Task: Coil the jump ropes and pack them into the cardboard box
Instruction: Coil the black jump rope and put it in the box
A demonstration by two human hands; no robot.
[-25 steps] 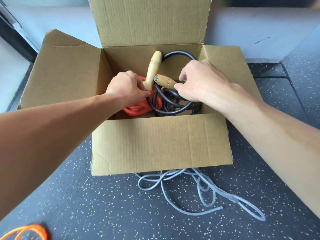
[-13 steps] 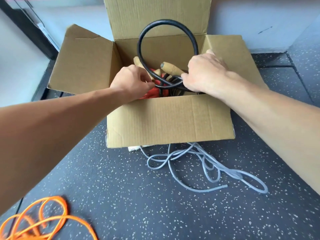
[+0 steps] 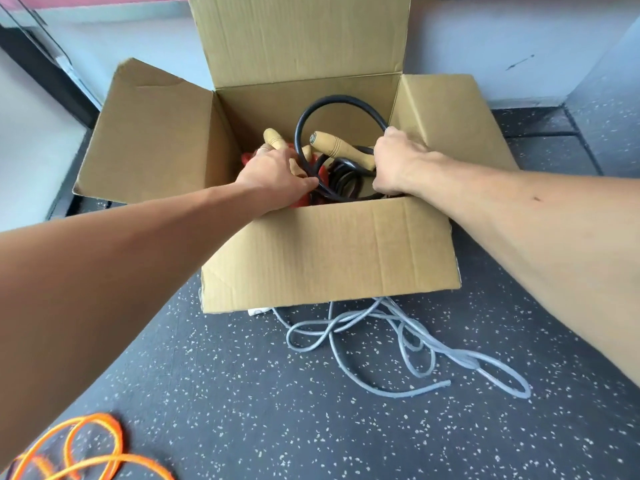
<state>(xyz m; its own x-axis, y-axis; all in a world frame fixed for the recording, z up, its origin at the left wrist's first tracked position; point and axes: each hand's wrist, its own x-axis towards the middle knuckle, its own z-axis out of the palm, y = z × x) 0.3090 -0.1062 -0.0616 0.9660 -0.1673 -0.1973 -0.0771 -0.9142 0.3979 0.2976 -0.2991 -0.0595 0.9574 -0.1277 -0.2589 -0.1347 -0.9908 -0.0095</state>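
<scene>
Bright, even, diffuse light; shadows are soft throughout. The interior of the cardboard box (image 3: 329, 254) reads dimmer than its outer faces, and a faint shadow lies on the speckled floor (image 3: 242, 393) under the near flap. Wide-angle distortion swells the left forearm (image 3: 104, 289) and right forearm (image 3: 536, 220) toward the frame edges and slants the wall (image 3: 121, 39) lines at upper left. The centre is sharp; the orange rope (image 3: 98, 418) in the lower-left corner looks slightly smeared.

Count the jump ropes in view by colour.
black rope: 1
red rope: 1
grey rope: 1
orange rope: 1
Total: 4
</scene>
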